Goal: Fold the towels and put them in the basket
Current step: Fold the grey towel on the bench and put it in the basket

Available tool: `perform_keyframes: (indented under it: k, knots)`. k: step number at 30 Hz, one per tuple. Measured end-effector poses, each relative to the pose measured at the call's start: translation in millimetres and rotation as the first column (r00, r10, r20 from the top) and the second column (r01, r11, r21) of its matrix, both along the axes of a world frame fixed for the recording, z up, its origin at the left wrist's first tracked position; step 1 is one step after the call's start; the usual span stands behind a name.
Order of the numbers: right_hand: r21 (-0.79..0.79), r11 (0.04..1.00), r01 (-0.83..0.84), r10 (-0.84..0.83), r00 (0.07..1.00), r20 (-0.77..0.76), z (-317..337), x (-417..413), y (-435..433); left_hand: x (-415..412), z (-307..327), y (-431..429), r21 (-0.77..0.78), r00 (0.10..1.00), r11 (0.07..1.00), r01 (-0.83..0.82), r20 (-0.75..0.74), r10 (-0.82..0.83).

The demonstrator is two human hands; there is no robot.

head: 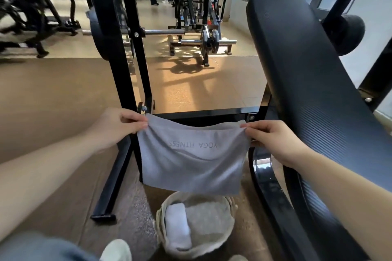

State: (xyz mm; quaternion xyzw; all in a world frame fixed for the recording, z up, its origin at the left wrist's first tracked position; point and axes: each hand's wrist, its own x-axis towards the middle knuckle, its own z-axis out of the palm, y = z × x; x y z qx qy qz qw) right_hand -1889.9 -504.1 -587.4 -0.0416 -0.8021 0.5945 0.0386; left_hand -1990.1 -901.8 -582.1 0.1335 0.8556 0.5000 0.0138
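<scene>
A: Setting?
B: Gym floor [63, 101], tan with a speckled mat near the feet. Black rack frame [127, 70] ahead, barbell [163, 32] across it, a plate-loaded dumbbell [209, 43] on a low stand behind. Padded black bench [307, 82] slopes along the right; windows beyond it.

A: Hands?
B: Left hand [116, 126] pinches the upper left corner of the grey towel [191, 161]; right hand [273, 142] pinches the upper right corner. Fingers closed on cloth, both sides.

A: Towel position?
B: Hanging in the air between the hands, slack at the top edge, lettering upside down. Directly below sits the woven basket [161, 229] on the floor, holding a rolled white towel [177, 226] beside a folded grey one [209, 220].
</scene>
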Motion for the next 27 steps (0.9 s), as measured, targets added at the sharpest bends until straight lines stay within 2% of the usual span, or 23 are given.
perform_keyframes:
  k: [6,10,15,20,27]
  knots:
    - [-0.005,1.000,0.021,-0.022,0.996,-0.086,10,2,3,4,0,-13,-0.005,1.000,1.000,-0.007,-0.006,0.007]
    - [0.001,1.000,-0.016,0.016,0.995,-0.095,15,5,8,6,-2,-11,-0.078,1.000,0.997,0.020,0.014,-0.019]
    - [0.004,1.000,-0.021,0.021,0.995,-0.102,16,8,10,10,-2,2,-0.185,0.994,0.980,0.072,-0.066,-0.086]
    - [0.009,1.000,-0.030,0.031,0.989,-0.142,17,9,11,12,-1,9,-0.236,0.990,0.966,0.106,-0.069,-0.125]
    - [0.052,0.998,-0.030,0.037,0.988,-0.150,11,6,15,13,-2,12,-0.232,0.990,0.967,0.107,-0.064,-0.125]
